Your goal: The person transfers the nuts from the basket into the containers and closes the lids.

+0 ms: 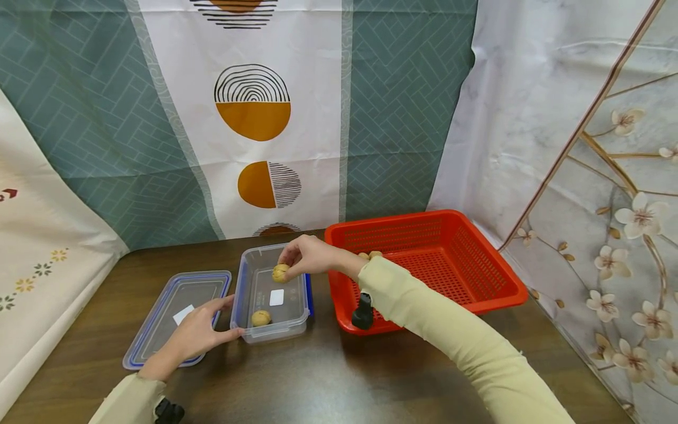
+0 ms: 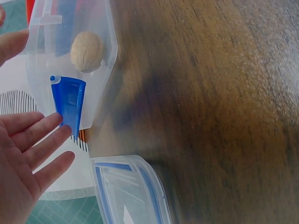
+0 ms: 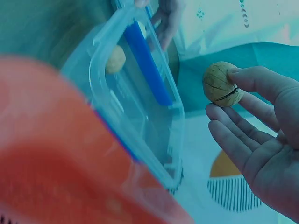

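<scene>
Between thumb and fingertips, my right hand point(image 1: 307, 254) pinches a walnut point(image 1: 281, 272) above the clear plastic container point(image 1: 248, 277). The right wrist view shows a dark crack along the held walnut point(image 3: 220, 84). A second walnut point(image 1: 261, 318) lies in the container's near left corner. My left hand point(image 1: 197, 331) is at the container's left side, its thumb at the near corner. In the left wrist view, its fingers stretch out fairly straight against the blue latch point(image 2: 70, 100).
Left of the container lies its clear lid point(image 1: 159, 330) with a blue seal, flat on the wooden table point(image 1: 286, 383). A red plastic basket point(image 1: 487, 271) stands to the right, with several walnuts point(image 1: 375, 254) partly hidden by my right arm. Patterned cloths hang behind and at both sides.
</scene>
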### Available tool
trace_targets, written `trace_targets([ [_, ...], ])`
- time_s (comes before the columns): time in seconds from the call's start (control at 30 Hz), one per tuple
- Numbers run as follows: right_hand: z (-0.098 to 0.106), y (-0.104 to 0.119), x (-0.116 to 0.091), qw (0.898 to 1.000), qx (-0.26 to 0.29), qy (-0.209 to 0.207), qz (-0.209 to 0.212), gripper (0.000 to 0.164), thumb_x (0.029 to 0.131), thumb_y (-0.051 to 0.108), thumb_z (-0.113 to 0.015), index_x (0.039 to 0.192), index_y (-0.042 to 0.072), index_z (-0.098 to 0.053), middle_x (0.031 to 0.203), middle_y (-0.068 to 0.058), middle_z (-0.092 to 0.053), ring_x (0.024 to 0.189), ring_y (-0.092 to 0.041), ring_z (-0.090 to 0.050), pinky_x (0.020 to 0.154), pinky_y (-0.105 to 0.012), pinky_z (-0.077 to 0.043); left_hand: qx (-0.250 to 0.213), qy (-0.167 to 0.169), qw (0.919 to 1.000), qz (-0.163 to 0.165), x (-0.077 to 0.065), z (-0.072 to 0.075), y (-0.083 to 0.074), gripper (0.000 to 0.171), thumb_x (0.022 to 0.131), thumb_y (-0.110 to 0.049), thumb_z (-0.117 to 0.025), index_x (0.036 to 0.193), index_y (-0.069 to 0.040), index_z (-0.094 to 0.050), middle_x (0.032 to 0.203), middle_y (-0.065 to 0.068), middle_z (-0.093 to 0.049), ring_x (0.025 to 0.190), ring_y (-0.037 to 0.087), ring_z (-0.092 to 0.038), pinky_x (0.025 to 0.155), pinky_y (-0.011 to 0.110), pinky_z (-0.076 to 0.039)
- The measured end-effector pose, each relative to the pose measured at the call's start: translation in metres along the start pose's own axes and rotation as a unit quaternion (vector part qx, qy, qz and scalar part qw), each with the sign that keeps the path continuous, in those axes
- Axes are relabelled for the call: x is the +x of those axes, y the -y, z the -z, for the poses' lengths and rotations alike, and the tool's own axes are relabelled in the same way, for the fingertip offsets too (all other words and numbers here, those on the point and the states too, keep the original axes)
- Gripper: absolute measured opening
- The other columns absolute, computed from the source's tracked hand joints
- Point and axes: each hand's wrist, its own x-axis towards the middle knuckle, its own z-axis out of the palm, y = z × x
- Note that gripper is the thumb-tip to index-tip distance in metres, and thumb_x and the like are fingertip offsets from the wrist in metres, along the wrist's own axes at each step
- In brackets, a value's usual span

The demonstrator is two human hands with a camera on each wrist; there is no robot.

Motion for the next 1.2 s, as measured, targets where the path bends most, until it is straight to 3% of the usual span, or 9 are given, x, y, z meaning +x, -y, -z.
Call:
trace_targets([
  [0.4,-0.030,0.005,0.031,0.999,-0.020,-0.025,-0.009,0.020,0.076,0.015,-0.073,0.094,0.008,-0.068,0.085,-0.001,-0.068,0.075,-0.004,-0.060,0.070,-0.012,-0.047,-0.005,0.010,0.9999,0.001,0.000,0.000,-0.001,0.078,0.073,-0.046,-0.070,0.129,0.004,-0.047,0.117,0.019,-0.059,0.105,0.038,-0.055,0.081,0.053,-0.046],
  [0.83,-0.060,-0.002,0.056,0.995,0.004,-0.075,-0.066,0.020,0.074,0.012,-0.073,0.093,0.006,-0.068,0.087,-0.003,-0.068,0.076,-0.008,-0.058,0.064,-0.014,-0.046,-0.007,0.011,0.9999,0.006,-0.001,0.000,0.000,0.078,0.074,-0.047,-0.069,0.129,0.004,-0.047,0.117,0.018,-0.059,0.105,0.037,-0.056,0.082,0.053,-0.046],
  [1.2,-0.095,-0.019,0.059,0.984,-0.020,-0.108,-0.137,0.020,0.070,0.010,-0.075,0.089,0.006,-0.069,0.086,-0.004,-0.068,0.075,-0.011,-0.061,0.060,-0.015,-0.045,-0.011,0.010,0.9999,0.006,-0.003,0.000,-0.002,0.078,0.074,-0.047,-0.070,0.130,0.003,-0.046,0.119,0.019,-0.058,0.107,0.039,-0.055,0.083,0.054,-0.046],
])
